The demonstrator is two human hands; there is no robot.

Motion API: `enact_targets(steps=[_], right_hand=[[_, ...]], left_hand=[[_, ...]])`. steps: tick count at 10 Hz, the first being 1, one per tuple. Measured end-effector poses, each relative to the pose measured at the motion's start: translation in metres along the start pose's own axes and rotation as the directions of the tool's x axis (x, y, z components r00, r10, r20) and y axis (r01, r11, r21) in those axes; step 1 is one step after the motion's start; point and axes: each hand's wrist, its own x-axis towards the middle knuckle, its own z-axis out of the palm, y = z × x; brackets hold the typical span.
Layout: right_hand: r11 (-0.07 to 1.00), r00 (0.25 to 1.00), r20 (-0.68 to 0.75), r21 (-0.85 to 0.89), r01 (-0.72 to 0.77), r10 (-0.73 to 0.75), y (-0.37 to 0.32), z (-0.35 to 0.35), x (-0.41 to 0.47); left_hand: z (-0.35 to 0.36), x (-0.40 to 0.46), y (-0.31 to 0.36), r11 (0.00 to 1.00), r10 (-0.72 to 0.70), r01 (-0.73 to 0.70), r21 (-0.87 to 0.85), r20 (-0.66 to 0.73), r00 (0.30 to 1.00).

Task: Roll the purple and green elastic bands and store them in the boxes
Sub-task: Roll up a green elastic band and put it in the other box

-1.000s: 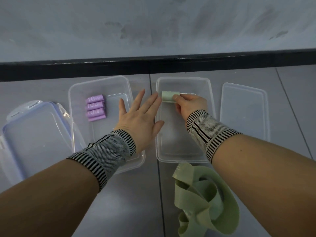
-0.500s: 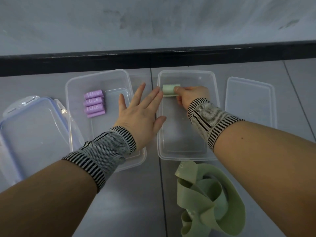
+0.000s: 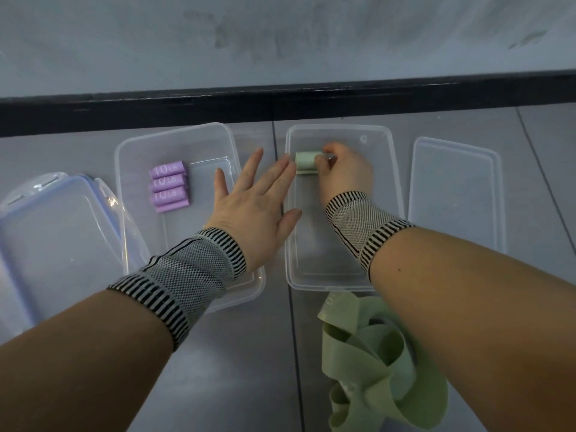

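1. Our right hand (image 3: 343,173) pinches a rolled green band (image 3: 307,162) by its right end, fingers curled round it, at the far left corner of the right clear box (image 3: 386,194).
2. Our left hand (image 3: 252,210) lies flat with the fingers straight and spread — it grasps nothing. Its fingertips reach the left wall of the right box, just beside the green roll; we cannot tell whether they touch the roll.
3. The left clear box (image 3: 137,169) holds four rolled purple bands (image 3: 170,190), stacked side by side near its far left corner, three of them marked "10 LB".
4. A loose heap of unrolled green bands (image 3: 374,363) lies on the grey floor (image 3: 249,369) just in front of the right box, partly under our right forearm.
5. Two lids rest on the floor — a blue-rimmed lid (image 3: 46,232) left of the boxes and a plain clear lid (image 3: 455,194) right of them.
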Motion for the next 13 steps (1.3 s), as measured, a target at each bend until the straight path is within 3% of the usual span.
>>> enact_targets(steps=[3, 6, 8, 13], right_hand=[[0.982, 0.987, 0.051, -0.104, 0.155, -0.151, 0.011, 0.000, 0.005], [0.998, 0.998, -0.028, 0.007, 0.055, -0.054, 0.006, 0.007, 0.000], [0.970, 0.997, -0.018, 0.233, -0.073, 0.080, 0.007, 0.007, -0.006], [0.996, 0.995, -0.087, 0.089, -0.029, 0.037, 0.012, 0.019, 0.000]], left_hand=[[-0.001, 0.000, 0.000, 1.000, 0.000, 0.000, -0.006, 0.006, 1.000], [0.000, 0.000, 0.000, 1.000, -0.002, 0.002, -0.011, -0.003, 1.000], [-0.001, -0.001, 0.000, 1.000, 0.002, -0.002, -0.014, 0.003, 1.000], [-0.001, -0.001, 0.001, 1.000, -0.003, 0.003, -0.013, 0.001, 1.000]])
